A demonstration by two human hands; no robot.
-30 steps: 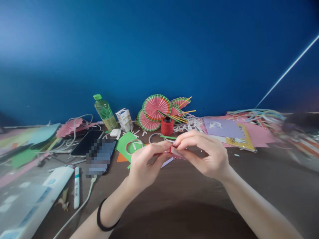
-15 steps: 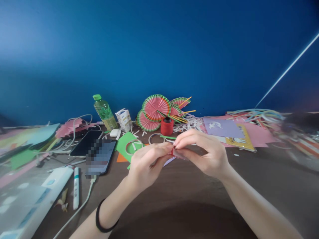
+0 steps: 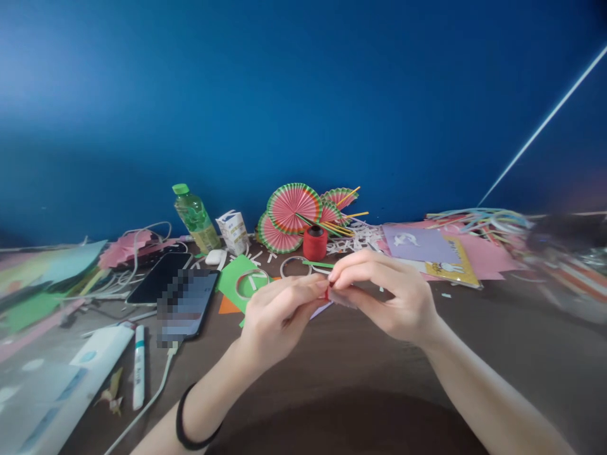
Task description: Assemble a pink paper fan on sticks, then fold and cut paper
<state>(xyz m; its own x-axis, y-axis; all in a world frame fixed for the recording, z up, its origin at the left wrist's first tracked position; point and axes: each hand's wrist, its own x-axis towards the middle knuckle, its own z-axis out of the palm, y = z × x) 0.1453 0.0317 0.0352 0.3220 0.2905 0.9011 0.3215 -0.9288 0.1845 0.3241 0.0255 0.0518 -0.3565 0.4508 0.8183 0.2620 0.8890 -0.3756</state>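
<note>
My left hand [image 3: 277, 319] is closed, its thumb and fingertips pinching a small red piece [image 3: 327, 293], perhaps paper. Meeting it from the other side, my right hand [image 3: 396, 297] pinches the same piece, and a pale, partly see-through bit shows under those fingers. The fingers cover most of what is held. Just beyond the hands stands a red thread spool [image 3: 315, 246]. Pink and green pleated paper fans [image 3: 294, 208] lean behind it. Green paper [image 3: 231, 278] lies left of my left hand, with a tape roll [image 3: 238, 292] on it.
A green-capped bottle [image 3: 196, 221] and a small carton [image 3: 232, 232] stand at the back left. Two phones [image 3: 159, 278], a cable and a marker [image 3: 139, 373] lie leftward. Purple paper [image 3: 424, 243], a yellow packet [image 3: 462, 262] and paper strips [image 3: 493, 221] are at the back right.
The view has shifted slightly, so the desk items sit a little further left and lower. Both hands keep their pinch on the red piece, with only slight finger movement.
</note>
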